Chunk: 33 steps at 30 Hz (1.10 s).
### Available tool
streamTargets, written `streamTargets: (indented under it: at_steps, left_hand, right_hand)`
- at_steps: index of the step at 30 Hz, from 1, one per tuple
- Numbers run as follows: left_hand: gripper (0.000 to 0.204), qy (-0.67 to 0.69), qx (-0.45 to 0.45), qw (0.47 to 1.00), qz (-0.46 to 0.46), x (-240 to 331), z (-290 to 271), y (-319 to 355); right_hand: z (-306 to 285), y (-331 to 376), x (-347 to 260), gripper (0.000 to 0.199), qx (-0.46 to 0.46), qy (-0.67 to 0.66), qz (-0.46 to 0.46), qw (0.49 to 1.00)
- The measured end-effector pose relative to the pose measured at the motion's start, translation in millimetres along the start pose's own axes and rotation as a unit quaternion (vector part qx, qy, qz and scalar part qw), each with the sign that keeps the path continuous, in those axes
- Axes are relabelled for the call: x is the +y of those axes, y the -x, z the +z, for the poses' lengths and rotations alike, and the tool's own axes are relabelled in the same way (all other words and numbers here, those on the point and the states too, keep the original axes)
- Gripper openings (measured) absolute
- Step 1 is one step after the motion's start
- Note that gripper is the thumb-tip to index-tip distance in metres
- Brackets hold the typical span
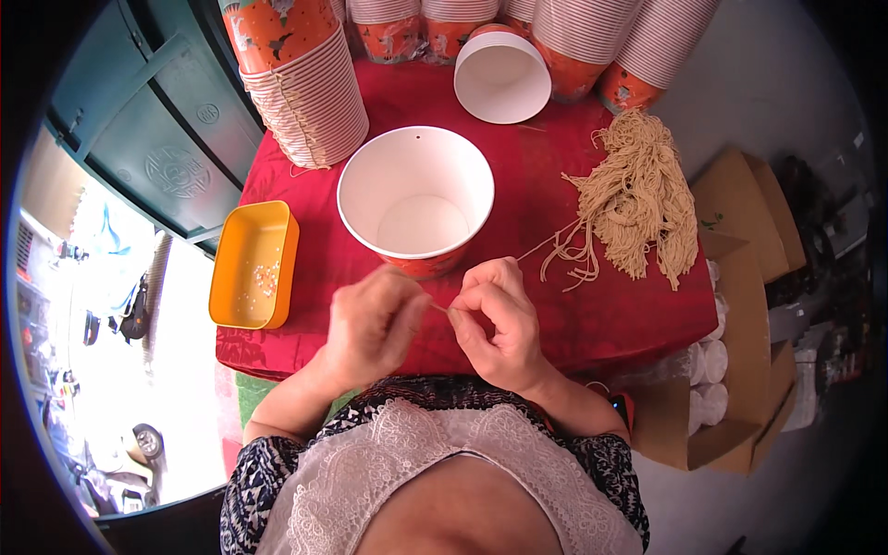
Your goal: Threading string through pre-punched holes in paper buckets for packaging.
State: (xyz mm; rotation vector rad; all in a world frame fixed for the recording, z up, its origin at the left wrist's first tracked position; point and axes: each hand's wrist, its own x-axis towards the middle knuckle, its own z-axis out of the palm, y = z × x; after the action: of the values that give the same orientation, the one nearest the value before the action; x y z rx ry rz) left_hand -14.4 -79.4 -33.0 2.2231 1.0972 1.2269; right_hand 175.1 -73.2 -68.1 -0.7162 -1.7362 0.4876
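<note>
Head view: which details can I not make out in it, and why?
All in the head view:
Left hand: blurred, so its hold on the thin cord is unclear.
Front bucket: outer pattern mostly hidden by its own rim.
Left bucket stack: cut off by the upper edge.
Pale bits in the yellow tray: too small to identify.

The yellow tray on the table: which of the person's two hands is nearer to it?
Left. The left hand is to the right of the yellow tray, with red cloth between them; the right hand is farther right, beyond the left hand.
</note>
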Motion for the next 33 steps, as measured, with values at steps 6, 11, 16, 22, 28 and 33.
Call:
streamTargets:
  at_steps: [6,11,16,22,28,33]
  left_hand:
    - [0.014,-0.124,0.048,0.991,0.02,-1,-41,-22]
    - [0.02,-0.303,-0.059,0.95,0.057,-16,-46,-39]
    - [0.018,-0.27,-0.1,0.949,0.128,-8,-33,-46]
    - [0.024,-0.23,-0.12,0.958,0.122,5,-13,-44]
    - [0.023,-0.206,-0.129,0.964,0.108,9,-14,-46]
    - [0.03,-0.155,-0.144,0.973,0.092,7,-25,-54]
  right_hand:
    - [-8,5,9,0.015,0.051,-0.003,0.044,0.998]
    - [-12,6,8,0.014,0.065,0.011,0.034,0.997]
    - [-15,7,5,0.011,0.08,0.013,0.019,0.996]
    - [-20,13,9,0.01,0.097,0.025,0.035,0.994]
    - [-14,15,15,0.016,0.119,0.028,0.05,0.991]
    - [-12,14,15,0.018,0.128,0.042,0.028,0.99]
